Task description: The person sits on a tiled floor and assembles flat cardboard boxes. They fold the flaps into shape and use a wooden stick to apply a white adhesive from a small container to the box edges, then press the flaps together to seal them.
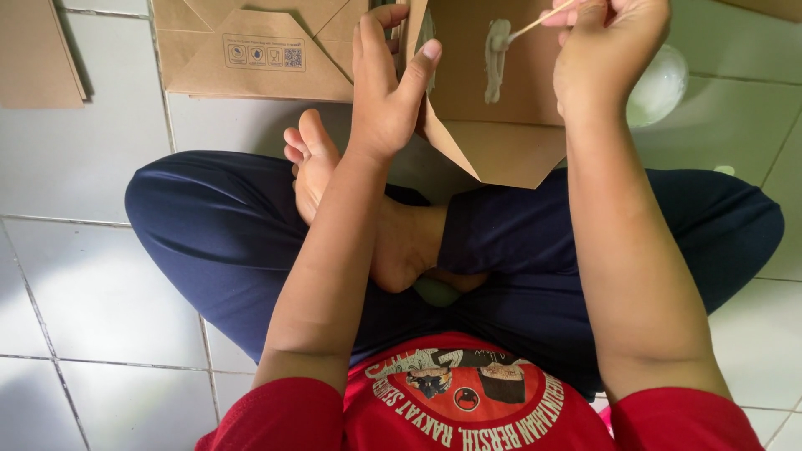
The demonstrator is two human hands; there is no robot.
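I sit cross-legged on a tiled floor. My left hand (386,83) grips the left edge of a brown paper bag piece (501,142) held up over my lap. My right hand (608,50) pinches a thin wooden stick (535,23) whose tip touches a streak of white glue (495,63) on the brown paper. The glue runs in a short vertical smear near the top of the sheet. The upper part of the paper runs out of view.
A flat folded brown paper bag (251,50) lies on the floor ahead at the left, another brown sheet (33,50) at the far left. A white round container (664,83) sits on the tiles behind my right hand. My legs in dark blue trousers fill the middle.
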